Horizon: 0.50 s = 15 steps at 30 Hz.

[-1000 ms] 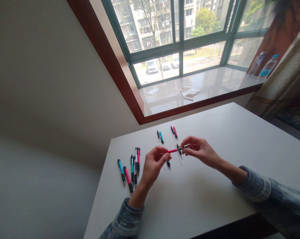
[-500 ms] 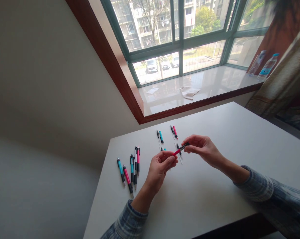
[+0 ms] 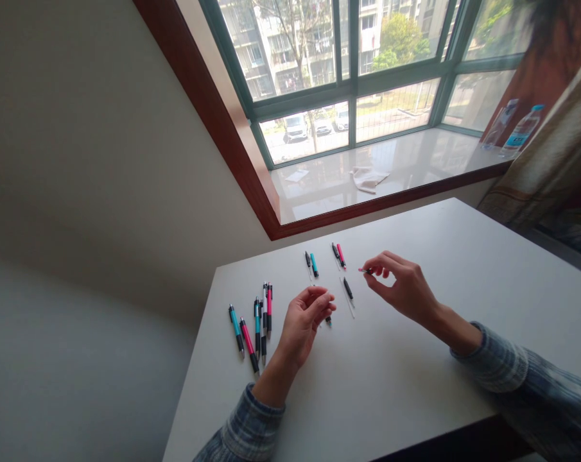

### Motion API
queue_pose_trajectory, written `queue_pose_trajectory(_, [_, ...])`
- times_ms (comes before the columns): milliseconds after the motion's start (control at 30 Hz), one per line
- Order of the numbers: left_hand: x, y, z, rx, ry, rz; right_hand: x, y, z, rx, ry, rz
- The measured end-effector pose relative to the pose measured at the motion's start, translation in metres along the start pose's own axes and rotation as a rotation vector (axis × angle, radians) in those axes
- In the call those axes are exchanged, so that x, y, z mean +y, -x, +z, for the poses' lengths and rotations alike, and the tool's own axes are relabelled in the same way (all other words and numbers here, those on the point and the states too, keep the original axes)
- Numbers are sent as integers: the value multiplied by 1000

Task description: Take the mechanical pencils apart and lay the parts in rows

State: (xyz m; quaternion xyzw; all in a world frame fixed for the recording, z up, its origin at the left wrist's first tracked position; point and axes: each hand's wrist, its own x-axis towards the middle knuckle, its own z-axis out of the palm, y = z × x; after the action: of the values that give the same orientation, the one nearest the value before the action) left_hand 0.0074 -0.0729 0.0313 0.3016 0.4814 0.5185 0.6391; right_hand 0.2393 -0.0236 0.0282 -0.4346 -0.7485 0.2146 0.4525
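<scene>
My right hand (image 3: 400, 282) pinches a pink pen barrel (image 3: 363, 270), seen nearly end-on with its far part hidden by the fingers. My left hand (image 3: 309, 321) has its thumb and fingertips together; anything between them is too small to make out. Between the hands, a black pen grip (image 3: 348, 288) lies beside a thin white refill (image 3: 346, 298). Behind it are another black pen part (image 3: 335, 251) and a pink barrel (image 3: 341, 255). A teal barrel (image 3: 314, 264) and a black part (image 3: 307, 259) lie past my left hand, which partly covers a dark, teal-tipped piece (image 3: 329, 320).
Several whole pens lie at the left of the white table (image 3: 391, 385), among them a teal pen (image 3: 235, 327) and a pink pen (image 3: 248, 344). Beyond the table is a window sill (image 3: 319, 199) with a cloth (image 3: 368, 179) and plastic bottles (image 3: 519, 133).
My hands have drawn apart. The pink barrel, earlier between both hands, has left my left fingers and is turned end-on in my right hand.
</scene>
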Motion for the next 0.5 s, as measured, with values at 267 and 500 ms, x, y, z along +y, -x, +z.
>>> queue_pose_trajectory(267, [-2, -3, -4, -15, -40, 17, 16, 5, 10, -401, 310, -41])
queue_pose_trajectory(500, [-2, -3, -5, -21, -30, 20, 18, 8, 12, -557, 286, -73])
